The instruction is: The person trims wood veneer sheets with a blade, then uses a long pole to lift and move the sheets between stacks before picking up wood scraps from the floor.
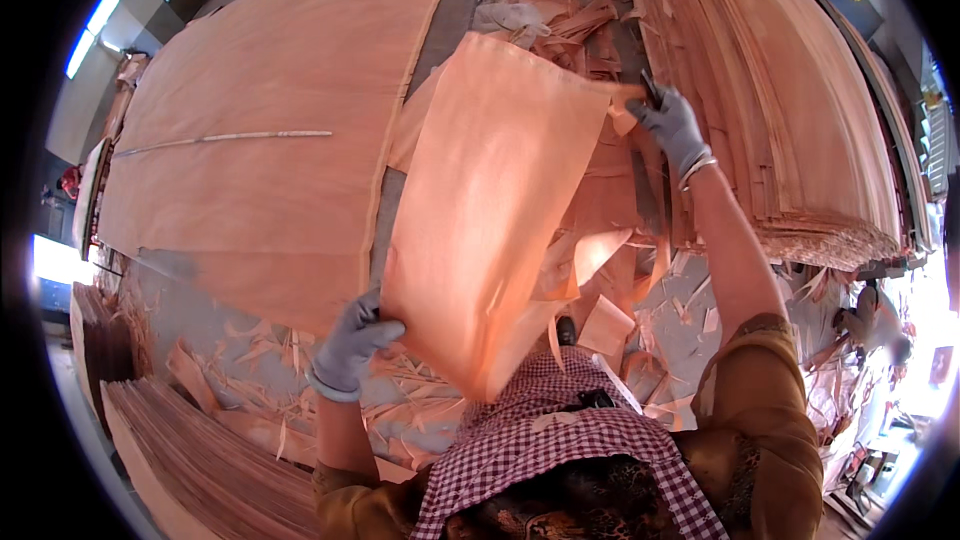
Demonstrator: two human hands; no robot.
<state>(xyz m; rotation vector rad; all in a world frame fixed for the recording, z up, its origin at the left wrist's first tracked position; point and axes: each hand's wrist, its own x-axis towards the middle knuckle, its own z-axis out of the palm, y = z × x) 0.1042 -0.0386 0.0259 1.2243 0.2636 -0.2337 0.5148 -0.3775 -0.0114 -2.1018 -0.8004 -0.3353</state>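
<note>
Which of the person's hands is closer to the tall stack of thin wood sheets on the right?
Right. The right hand grips the held orange veneer sheet beside the tall veneer stack; the left hand holds its lower edge, farther off.

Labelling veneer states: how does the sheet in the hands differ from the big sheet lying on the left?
The held veneer sheet is lifted and tilted, gripped by the left hand and right hand; the large flat sheet lies untouched. The held one is narrower, with a ragged lower edge; the flat one is wider, and a thin strip lies on it. Both are thin orange-brown wood.
</note>
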